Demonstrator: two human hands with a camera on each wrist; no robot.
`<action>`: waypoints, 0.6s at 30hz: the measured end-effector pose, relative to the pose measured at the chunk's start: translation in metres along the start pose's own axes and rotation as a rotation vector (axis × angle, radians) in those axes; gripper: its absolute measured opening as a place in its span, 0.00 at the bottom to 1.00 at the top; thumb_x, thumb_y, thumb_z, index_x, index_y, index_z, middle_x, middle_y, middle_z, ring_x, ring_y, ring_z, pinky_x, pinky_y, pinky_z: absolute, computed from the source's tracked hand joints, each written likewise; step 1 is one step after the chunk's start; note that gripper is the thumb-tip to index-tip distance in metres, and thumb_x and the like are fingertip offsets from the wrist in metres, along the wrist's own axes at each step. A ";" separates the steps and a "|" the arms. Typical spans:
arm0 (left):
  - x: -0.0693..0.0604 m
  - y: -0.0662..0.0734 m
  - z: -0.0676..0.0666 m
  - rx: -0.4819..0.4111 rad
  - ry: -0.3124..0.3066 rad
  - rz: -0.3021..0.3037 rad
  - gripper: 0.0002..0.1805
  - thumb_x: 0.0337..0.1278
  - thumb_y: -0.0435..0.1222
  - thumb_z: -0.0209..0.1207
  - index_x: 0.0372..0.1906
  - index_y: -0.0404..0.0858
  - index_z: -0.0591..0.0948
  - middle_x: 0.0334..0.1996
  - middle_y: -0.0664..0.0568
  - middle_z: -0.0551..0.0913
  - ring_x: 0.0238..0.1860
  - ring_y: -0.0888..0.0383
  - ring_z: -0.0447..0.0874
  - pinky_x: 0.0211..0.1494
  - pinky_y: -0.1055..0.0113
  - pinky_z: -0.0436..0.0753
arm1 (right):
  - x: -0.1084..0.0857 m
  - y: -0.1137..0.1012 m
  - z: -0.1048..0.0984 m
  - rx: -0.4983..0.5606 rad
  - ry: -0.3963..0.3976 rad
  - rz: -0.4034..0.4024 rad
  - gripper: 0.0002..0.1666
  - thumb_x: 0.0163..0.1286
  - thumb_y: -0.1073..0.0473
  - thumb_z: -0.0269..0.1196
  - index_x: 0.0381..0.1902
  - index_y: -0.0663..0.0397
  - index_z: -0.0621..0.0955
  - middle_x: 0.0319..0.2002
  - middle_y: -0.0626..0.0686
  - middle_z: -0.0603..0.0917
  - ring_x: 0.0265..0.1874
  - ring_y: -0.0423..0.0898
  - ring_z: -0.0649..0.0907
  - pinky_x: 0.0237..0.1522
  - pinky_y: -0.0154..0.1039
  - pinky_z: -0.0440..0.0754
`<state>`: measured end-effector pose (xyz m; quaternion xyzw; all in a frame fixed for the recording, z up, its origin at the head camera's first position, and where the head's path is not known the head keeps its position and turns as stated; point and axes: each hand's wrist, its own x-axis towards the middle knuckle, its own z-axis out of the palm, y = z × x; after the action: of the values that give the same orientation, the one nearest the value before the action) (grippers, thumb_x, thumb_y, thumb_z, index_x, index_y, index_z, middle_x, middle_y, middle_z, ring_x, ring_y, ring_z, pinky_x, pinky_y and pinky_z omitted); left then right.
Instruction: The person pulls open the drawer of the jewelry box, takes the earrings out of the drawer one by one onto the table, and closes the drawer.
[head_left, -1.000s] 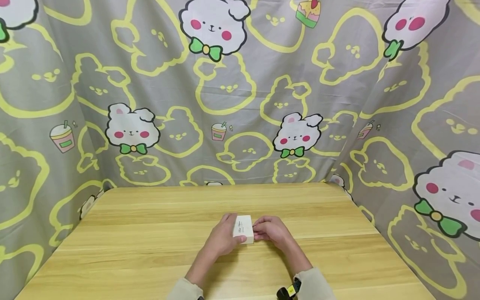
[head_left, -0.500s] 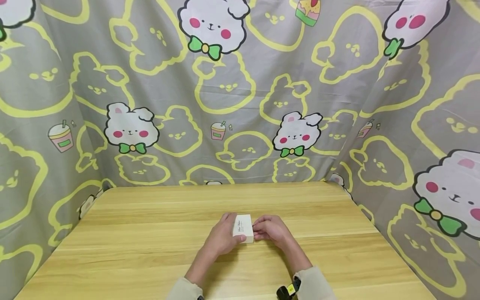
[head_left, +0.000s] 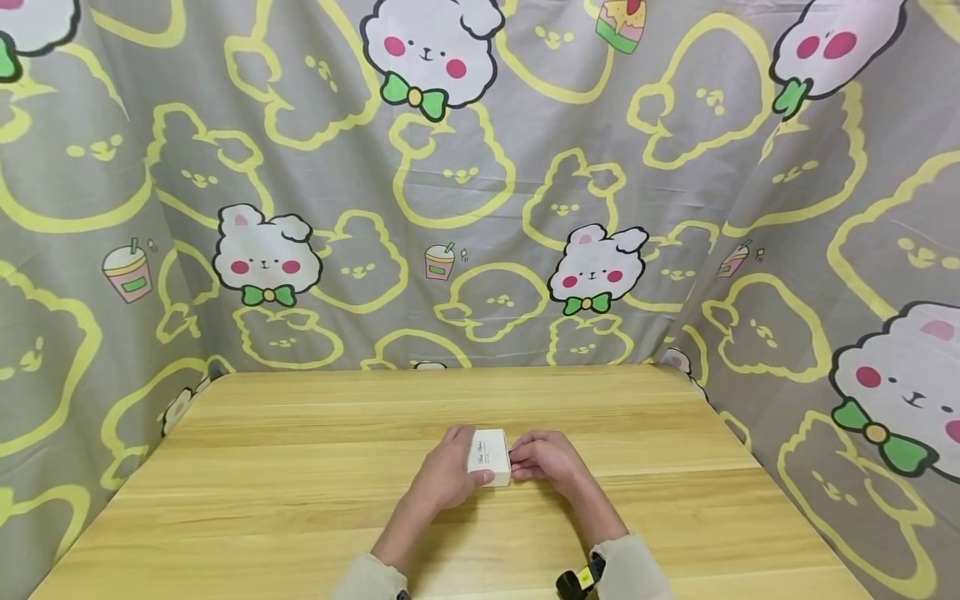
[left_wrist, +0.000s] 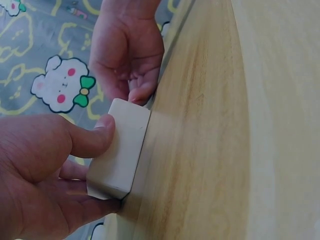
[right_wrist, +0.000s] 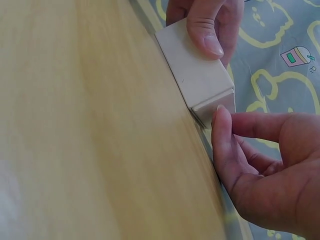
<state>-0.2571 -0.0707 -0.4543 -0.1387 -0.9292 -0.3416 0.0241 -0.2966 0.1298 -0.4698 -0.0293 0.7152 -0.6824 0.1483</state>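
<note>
A small white cardboard box (head_left: 491,457) with dark script lettering on its top lies on the table in the head view. My left hand (head_left: 447,471) grips it from the left, thumb on the near side; in the left wrist view the thumb (left_wrist: 102,135) presses one broad face and fingers reach behind the box (left_wrist: 122,145). At the box's right end is my right hand (head_left: 551,460). The right wrist view shows its thumb and forefinger curled together at the end flap (right_wrist: 215,105), seeming to pinch its edge. What lies between those fingertips is hidden.
The wooden table (head_left: 300,433) spreads around both hands. A grey curtain (head_left: 465,192) with cartoon rabbits hangs behind the table and along both sides. A black device with a yellow label (head_left: 581,579) is strapped at the right wrist.
Both hands keep nearly the same hold on the box. The right fingertips stay at its right end, and the whole head view shifts slightly.
</note>
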 end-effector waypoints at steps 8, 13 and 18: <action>0.000 0.000 0.000 0.010 0.003 0.003 0.43 0.56 0.41 0.72 0.72 0.26 0.66 0.67 0.36 0.71 0.55 0.43 0.79 0.63 0.46 0.77 | 0.002 0.002 -0.002 0.006 0.003 0.004 0.11 0.65 0.71 0.63 0.42 0.76 0.80 0.27 0.54 0.85 0.24 0.42 0.85 0.32 0.34 0.87; -0.001 0.000 -0.001 0.015 0.005 0.014 0.44 0.56 0.41 0.72 0.71 0.25 0.66 0.67 0.36 0.72 0.52 0.45 0.80 0.60 0.46 0.79 | 0.000 0.000 -0.003 0.009 0.002 0.011 0.11 0.65 0.71 0.63 0.43 0.77 0.79 0.27 0.54 0.85 0.24 0.42 0.85 0.32 0.34 0.87; -0.001 0.000 -0.001 0.016 0.007 0.013 0.44 0.56 0.41 0.72 0.72 0.26 0.66 0.67 0.37 0.72 0.51 0.45 0.80 0.59 0.47 0.79 | -0.001 -0.001 -0.005 0.004 0.001 0.011 0.13 0.65 0.71 0.64 0.44 0.77 0.79 0.27 0.53 0.85 0.24 0.42 0.85 0.33 0.35 0.87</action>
<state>-0.2559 -0.0713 -0.4534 -0.1434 -0.9310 -0.3343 0.0309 -0.2968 0.1344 -0.4684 -0.0247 0.7142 -0.6829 0.1518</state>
